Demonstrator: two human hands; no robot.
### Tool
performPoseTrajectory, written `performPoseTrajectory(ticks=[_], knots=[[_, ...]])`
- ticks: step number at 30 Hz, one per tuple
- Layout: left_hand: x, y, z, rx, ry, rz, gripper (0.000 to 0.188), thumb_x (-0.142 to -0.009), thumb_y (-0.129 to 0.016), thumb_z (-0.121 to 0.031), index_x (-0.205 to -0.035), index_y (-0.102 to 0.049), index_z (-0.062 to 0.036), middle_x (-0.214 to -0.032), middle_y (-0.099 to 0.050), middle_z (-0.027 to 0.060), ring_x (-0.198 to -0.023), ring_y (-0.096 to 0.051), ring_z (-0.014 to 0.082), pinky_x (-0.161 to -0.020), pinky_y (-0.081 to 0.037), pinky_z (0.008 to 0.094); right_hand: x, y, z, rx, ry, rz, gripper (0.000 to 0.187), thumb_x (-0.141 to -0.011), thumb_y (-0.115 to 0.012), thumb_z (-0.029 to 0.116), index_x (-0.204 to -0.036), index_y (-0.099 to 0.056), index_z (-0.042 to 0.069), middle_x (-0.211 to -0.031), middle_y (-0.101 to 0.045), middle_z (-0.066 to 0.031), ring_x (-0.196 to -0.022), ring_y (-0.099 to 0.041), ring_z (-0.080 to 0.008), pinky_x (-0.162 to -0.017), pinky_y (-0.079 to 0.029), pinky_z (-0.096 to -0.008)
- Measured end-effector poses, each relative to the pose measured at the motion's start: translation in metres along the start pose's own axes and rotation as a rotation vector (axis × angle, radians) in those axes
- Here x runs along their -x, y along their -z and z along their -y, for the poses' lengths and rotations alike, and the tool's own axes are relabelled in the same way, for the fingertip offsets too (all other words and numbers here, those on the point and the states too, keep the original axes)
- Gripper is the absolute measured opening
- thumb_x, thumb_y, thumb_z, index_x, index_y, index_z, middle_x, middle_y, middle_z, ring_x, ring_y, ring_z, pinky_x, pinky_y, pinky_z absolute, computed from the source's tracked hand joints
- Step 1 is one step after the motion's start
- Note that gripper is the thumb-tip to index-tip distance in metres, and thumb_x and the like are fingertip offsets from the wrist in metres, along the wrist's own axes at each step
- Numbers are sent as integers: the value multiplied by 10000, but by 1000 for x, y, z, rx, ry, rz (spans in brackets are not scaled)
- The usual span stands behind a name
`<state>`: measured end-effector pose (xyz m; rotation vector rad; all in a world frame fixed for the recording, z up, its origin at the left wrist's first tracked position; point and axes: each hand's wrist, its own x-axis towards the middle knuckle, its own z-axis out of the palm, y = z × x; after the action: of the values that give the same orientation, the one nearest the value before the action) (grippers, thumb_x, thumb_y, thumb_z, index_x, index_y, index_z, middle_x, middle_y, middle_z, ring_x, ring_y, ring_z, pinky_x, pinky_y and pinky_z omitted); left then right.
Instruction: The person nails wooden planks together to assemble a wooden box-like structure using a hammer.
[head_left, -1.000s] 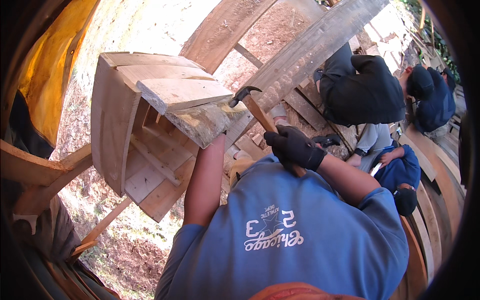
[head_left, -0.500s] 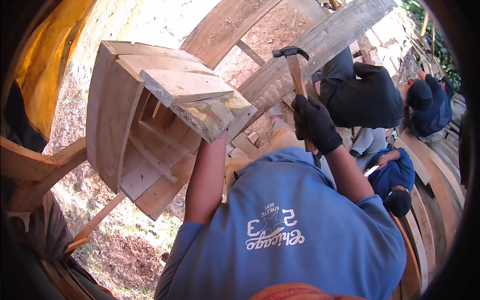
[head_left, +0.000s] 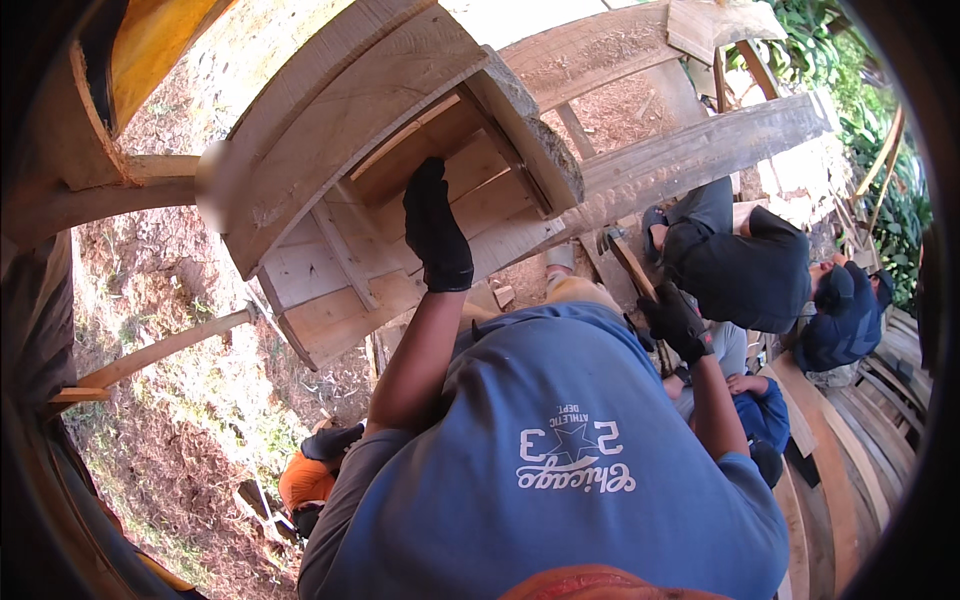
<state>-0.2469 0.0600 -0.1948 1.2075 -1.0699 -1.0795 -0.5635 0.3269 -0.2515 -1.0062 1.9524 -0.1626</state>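
My left hand, in a black glove, reaches into the mouth of a wooden box built of boards with curved sides. Its fingers are stretched upward, with no object visible in them; whether they touch the inner boards I cannot tell. My right hand, also gloved in black, is closed around the handle of a claw hammer. The hammer's head points up and away, to the right of the box and apart from it. A rough-edged board forms the box's right end.
A long thick beam runs behind the box toward the right. A person in dark trousers sits close to the hammer, with others nearby. At lower left is a person in orange. Loose planks lie on the right.
The box sits higher in view and is turned, showing more of its inside. My left hand, hidden behind it before, now shows in its opening. My right hand has lowered the hammer.
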Motion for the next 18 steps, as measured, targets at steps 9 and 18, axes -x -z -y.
performPoseTrajectory(ticks=[9, 18], knots=[[-46, -90, -180, -244, -1239, 586, 212, -1089, -627, -233, -1094, -769, -75, -1095, -782, 117, -1044, -751, 292, -973, -584, 423, 33, -61, 83, -88, 287, 128, 393, -990, -684, 403, -1043, -670, 14, -953, -741, -150, -855, -718, -258, -744, -528, -455], [-67, -149, -153, -1217, -803, 1138, 765, -1052, -338, -715, -1181, -804, -123, -1202, -786, 169, -1196, -707, 399, -1101, -501, 507, 72, -93, 181, -105, 258, 179, 489, -1041, -650, 493, -1058, -688, 6, -947, -704, -190, -912, -715, -273, -792, -542, -446]])
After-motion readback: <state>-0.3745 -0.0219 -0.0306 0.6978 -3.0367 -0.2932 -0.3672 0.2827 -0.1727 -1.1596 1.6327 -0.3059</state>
